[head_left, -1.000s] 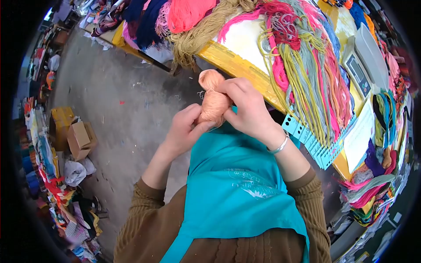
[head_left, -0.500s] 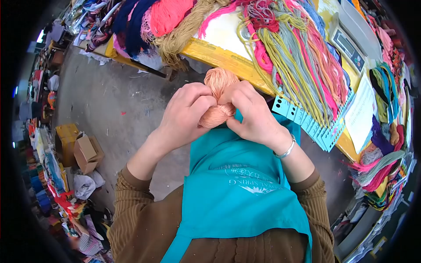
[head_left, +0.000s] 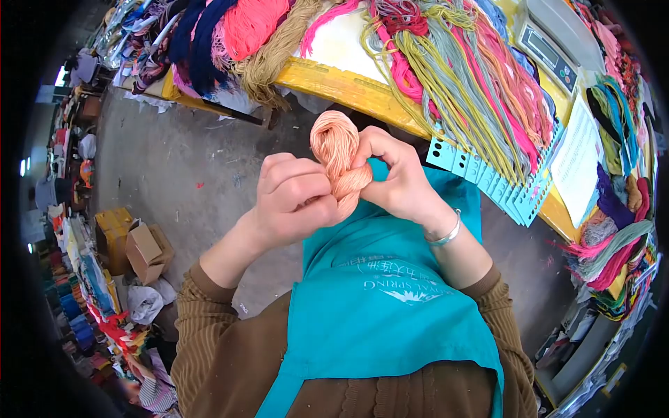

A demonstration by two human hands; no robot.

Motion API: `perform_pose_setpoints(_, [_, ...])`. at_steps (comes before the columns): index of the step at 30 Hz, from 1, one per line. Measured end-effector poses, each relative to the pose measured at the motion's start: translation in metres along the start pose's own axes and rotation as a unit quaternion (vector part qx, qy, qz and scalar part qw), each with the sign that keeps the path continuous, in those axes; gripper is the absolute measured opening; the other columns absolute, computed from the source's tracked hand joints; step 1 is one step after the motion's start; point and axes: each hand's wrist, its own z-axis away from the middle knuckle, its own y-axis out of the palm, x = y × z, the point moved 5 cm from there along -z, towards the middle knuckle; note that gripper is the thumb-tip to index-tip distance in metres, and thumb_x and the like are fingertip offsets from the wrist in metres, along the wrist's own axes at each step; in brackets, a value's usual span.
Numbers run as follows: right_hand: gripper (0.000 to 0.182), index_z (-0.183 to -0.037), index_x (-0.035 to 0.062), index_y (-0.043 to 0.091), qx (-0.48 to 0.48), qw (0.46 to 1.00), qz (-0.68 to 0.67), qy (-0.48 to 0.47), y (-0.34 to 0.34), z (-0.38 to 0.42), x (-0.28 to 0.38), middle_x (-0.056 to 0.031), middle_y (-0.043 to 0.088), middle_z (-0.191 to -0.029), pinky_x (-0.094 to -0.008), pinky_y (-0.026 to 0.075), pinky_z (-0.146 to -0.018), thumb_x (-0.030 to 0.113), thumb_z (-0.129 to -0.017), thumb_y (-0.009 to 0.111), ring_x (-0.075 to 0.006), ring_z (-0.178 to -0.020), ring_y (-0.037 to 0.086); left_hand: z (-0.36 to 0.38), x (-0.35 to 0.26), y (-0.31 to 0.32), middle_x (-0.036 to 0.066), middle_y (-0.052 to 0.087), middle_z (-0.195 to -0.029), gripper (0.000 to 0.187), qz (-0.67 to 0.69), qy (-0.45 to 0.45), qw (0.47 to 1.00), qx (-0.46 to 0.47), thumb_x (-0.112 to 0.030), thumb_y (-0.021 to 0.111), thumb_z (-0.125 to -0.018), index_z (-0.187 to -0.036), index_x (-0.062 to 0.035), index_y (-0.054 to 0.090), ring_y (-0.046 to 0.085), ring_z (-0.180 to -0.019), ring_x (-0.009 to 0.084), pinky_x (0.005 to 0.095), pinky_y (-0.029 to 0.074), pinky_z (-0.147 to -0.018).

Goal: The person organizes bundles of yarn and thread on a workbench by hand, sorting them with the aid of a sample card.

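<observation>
Both hands close around a peach yarn skein [head_left: 339, 157] held in the air above the teal apron [head_left: 390, 306], just off the yellow table edge [head_left: 341, 87]. The left hand [head_left: 293, 198] is fisted around its lower part, and the right hand [head_left: 397, 177] pinches its side below the looped top. Mixed yarn strands [head_left: 474, 90] hang over a blue perforated card [head_left: 498, 188] at the table edge beside the right hand.

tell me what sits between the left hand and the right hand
In the head view, a peach yarn skein sits between them: the left hand grips its lower part, the right hand pinches it from the other side.
</observation>
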Motion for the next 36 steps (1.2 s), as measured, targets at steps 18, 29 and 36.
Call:
perform_pose_setpoints(18, [0.050,-0.118,0.0022,0.051,-0.072,0.995,-0.004,0.076,0.043,-0.007,-0.015,-0.0108,0.058,-0.108,-0.0334,0.050,-0.086,0.011,-0.076,0.075,-0.0223,-0.101,0.058,0.069,0.072,0.002,0.004,0.063,-0.096,0.012,0.312,-0.570,0.736,-0.188,-0.009,0.065,-0.090,-0.095,-0.0015,0.057,0.058,-0.086,0.0090,0.0246,0.048,-0.079])
perform_pose_setpoints(29, [0.024,-0.096,0.0057,0.059,-0.125,0.971,0.205,-0.005,0.043,-0.008,-0.044,-0.0146,0.062,-0.094,-0.0423,0.051,-0.068,0.001,-0.072,0.061,-0.0372,-0.085,0.062,0.051,0.076,0.013,0.005,0.068,-0.100,0.027,0.459,-0.585,0.666,0.065,-0.015,0.067,-0.089,-0.110,0.0027,0.063,0.063,-0.087,0.0099,0.0252,0.051,-0.078])
perform_pose_setpoints(36, [0.025,-0.095,0.0084,0.063,-0.112,0.958,0.253,0.079,0.021,0.005,-0.084,-0.0112,0.065,-0.092,-0.0424,0.051,-0.071,0.000,-0.072,0.058,-0.0348,-0.085,0.063,0.073,0.142,-0.044,-0.004,0.053,-0.069,0.018,0.383,-0.624,0.681,-0.001,-0.019,0.058,-0.095,-0.101,-0.0031,0.063,0.052,-0.067,0.0071,0.0231,0.043,-0.062])
